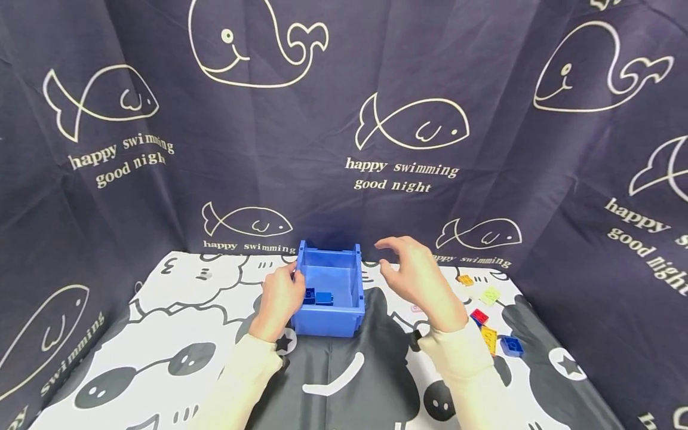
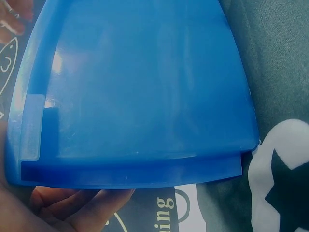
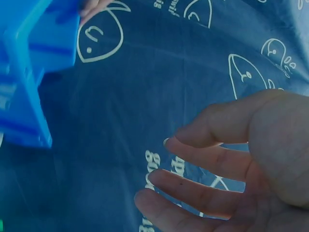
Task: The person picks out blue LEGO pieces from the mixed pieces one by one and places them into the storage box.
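I see the blue box (image 1: 328,322) between my left hand (image 1: 280,298), gripping its left side, and right hand (image 1: 418,278), fingers spread. It looks light, stiff, slippery; I'd hold its rim.

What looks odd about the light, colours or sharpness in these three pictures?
Head view: bright, with pale sleeves almost washed out and prints on the dark backdrop slanting at the sides, perhaps partly lens distortion; left wrist view: whitish glare spots on the blue bin; right wrist view: strong blue cast, the bin rather soft-edged, the right hand clearer.
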The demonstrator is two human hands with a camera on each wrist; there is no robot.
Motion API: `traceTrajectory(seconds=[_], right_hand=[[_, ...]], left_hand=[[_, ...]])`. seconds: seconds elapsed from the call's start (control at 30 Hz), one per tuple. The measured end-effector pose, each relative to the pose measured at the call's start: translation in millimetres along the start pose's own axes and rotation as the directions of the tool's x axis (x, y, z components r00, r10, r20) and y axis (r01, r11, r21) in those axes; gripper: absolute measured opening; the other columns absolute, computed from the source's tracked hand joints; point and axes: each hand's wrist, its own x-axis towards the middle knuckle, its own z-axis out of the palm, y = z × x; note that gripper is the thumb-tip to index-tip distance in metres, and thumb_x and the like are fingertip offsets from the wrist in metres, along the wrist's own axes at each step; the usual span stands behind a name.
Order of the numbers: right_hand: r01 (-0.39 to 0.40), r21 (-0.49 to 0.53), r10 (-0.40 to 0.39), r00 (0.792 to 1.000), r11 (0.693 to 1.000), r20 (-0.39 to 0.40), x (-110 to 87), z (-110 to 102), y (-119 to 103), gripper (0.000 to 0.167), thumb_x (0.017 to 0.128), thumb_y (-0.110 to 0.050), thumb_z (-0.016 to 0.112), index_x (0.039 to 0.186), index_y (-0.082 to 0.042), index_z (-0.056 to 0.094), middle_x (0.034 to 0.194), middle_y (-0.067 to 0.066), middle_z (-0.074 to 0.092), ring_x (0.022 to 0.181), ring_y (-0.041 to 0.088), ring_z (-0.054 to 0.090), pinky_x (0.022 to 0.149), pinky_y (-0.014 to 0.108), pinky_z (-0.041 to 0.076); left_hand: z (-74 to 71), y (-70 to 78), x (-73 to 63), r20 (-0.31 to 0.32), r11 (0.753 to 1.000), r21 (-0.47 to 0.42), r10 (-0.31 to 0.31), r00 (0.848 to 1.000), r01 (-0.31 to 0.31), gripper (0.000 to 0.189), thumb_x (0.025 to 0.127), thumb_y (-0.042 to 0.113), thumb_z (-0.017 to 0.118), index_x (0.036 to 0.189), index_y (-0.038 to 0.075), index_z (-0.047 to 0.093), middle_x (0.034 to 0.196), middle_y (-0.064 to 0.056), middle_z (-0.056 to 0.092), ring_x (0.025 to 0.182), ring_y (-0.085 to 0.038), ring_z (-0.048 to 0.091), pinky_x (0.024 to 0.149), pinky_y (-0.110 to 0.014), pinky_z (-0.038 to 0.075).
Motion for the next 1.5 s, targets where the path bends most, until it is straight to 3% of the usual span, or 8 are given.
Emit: traceTrajectory(seconds=[0.2,0.4,0.6,0.73,0.9,1.1,1.37,1.5], right_hand=[[-0.060,-0.047,0.060,0.998,0.997,-0.008,-13.8,-20,18,0.039,0.087,-0.010,0.065,0.126,-0.010,0.072,0.108,0.013,0.072,0.089,0.028,0.062,0.081,0.049,0.049],[-0.072,-0.091,0.070,0.997,0.993,-0.029,-24.8,-38,40,0.041,0.087,-0.009,0.065,0.128,-0.008,0.070,0.106,0.014,0.072,0.084,0.028,0.061,0.076,0.046,0.048],[-0.144,-0.115,0.147,0.989,0.983,0.021,-42.2,-55,68,0.047,0.088,-0.010,0.062,0.135,-0.005,0.064,0.124,0.022,0.069,0.096,0.038,0.063,0.087,0.056,0.049],[-0.211,-0.146,0.221,0.973,0.967,0.060,-52.2,-66,88,0.048,0.091,-0.014,0.062,0.137,-0.003,0.060,0.124,0.028,0.067,0.104,0.044,0.064,0.089,0.063,0.049],[-0.267,-0.173,0.285,0.954,0.948,0.090,-61.3,-75,111,0.047,0.093,-0.016,0.060,0.138,-0.002,0.059,0.125,0.031,0.066,0.103,0.046,0.064,0.088,0.064,0.049],[-0.334,-0.210,0.374,0.907,0.919,0.195,-75.9,-69,140,0.047,0.092,-0.018,0.062,0.134,0.002,0.059,0.122,0.034,0.065,0.103,0.050,0.064,0.088,0.066,0.050],[-0.337,-0.248,0.407,0.849,0.908,0.337,-90.0,-32,180,0.044,0.084,-0.011,0.070,0.125,0.003,0.067,0.114,0.032,0.069,0.095,0.045,0.067,0.088,0.063,0.052],[-0.375,-0.277,0.460,0.798,0.885,0.389,-93.6,-17,189,0.046,0.079,-0.005,0.071,0.124,0.004,0.067,0.113,0.031,0.067,0.088,0.038,0.062,0.085,0.059,0.053]], left_hand=[[-0.3,-0.8,-0.8,0.018,1.000,0.007,-0.010,1.000,0.010,0.040,0.096,0.018,0.056,0.130,0.003,0.072,0.117,-0.023,0.074,0.101,-0.047,0.071,0.084,-0.059,0.054],[-2.3,0.8,0.8,0.017,1.000,-0.004,-0.019,1.000,0.019,0.041,0.096,0.018,0.057,0.131,0.001,0.070,0.121,-0.024,0.072,0.104,-0.046,0.070,0.085,-0.058,0.054],[-1.3,0.8,0.6,0.034,0.999,-0.001,-0.032,0.999,0.032,0.041,0.097,0.019,0.056,0.132,0.001,0.070,0.125,-0.024,0.070,0.109,-0.047,0.069,0.088,-0.058,0.054],[-1.2,1.0,0.9,0.036,0.999,-0.005,-0.033,0.999,0.033,0.041,0.098,0.019,0.056,0.132,0.002,0.070,0.126,-0.024,0.070,0.109,-0.047,0.069,0.088,-0.059,0.053],[-2.8,0.6,2.4,0.026,1.000,-0.007,-0.029,0.999,0.029,0.040,0.098,0.018,0.056,0.132,0.002,0.070,0.125,-0.024,0.070,0.109,-0.049,0.068,0.089,-0.059,0.053],[-5.3,1.7,4.7,0.034,1.000,-0.009,-0.011,0.999,0.012,0.041,0.098,0.019,0.055,0.132,0.001,0.069,0.125,-0.025,0.070,0.108,-0.049,0.069,0.087,-0.060,0.053],[-5.9,1.8,4.7,0.042,1.000,-0.008,-0.026,0.999,0.026,0.041,0.099,0.019,0.055,0.133,0.002,0.069,0.125,-0.025,0.070,0.109,-0.048,0.068,0.089,-0.059,0.053],[-4.5,1.3,3.1,0.043,1.000,-0.011,-0.028,0.999,0.028,0.041,0.099,0.019,0.055,0.133,0.002,0.069,0.125,-0.025,0.070,0.109,-0.048,0.069,0.088,-0.059,0.053]])
